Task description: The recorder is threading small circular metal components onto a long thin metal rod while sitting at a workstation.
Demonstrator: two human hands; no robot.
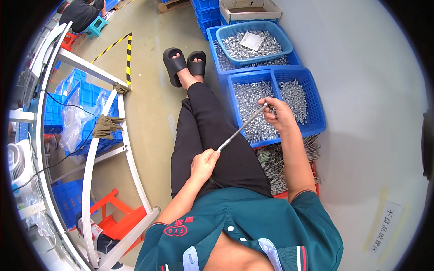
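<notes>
A long thin metal rod (244, 125) slants across my lap, with a thicker sleeve-like section at its near end. My left hand (204, 167) is closed around that thicker end. At the far upper end, my right hand (281, 114) pinches the tip between thumb and fingers. A small silver piece shows at those fingertips, too small to name for sure. Below and around my right hand lies a blue divided basket (322, 118), its two compartments filled with small silver nuts (253, 97). Beneath my right forearm, many long metal rods (274, 168) lie in a pile.
Beyond the divided basket, a lighter blue basket (221, 32) of small metal parts sits on another bin, a white paper slip (252, 41) on top. To the left stand a white metal frame (132, 174), blue crates (86, 97) and a red stool (118, 221). Another person (80, 16) sits far left.
</notes>
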